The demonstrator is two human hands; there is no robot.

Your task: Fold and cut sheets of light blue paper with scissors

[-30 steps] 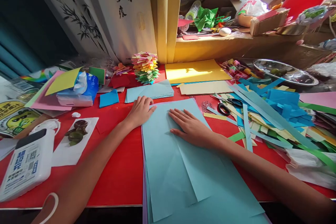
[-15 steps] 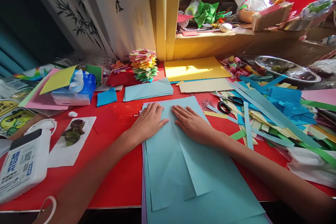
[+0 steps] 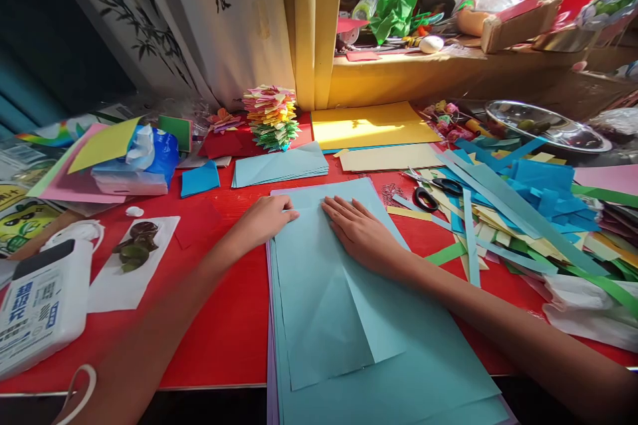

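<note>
A folded light blue sheet of paper [image 3: 319,305] lies on top of a stack of light blue sheets [image 3: 428,372] on the red table [image 3: 224,319]. My right hand [image 3: 361,232] lies flat on the upper part of the folded sheet, fingers stretched out and pointing left. My left hand [image 3: 264,219] rests at the sheet's top left corner, its fingers curled and pressing on the paper's edge.
Black-handled scissors [image 3: 432,194] and several cut paper strips [image 3: 518,212] lie to the right. Behind are a blue paper pile [image 3: 282,165], a stack of folded coloured papers [image 3: 272,116], yellow sheets [image 3: 371,125] and a metal bowl [image 3: 545,127]. A white wipes pack [image 3: 37,299] sits left.
My left hand slid from the middle of the sheet back to its top left corner and curled its fingers. My right hand stayed flat on the paper.
</note>
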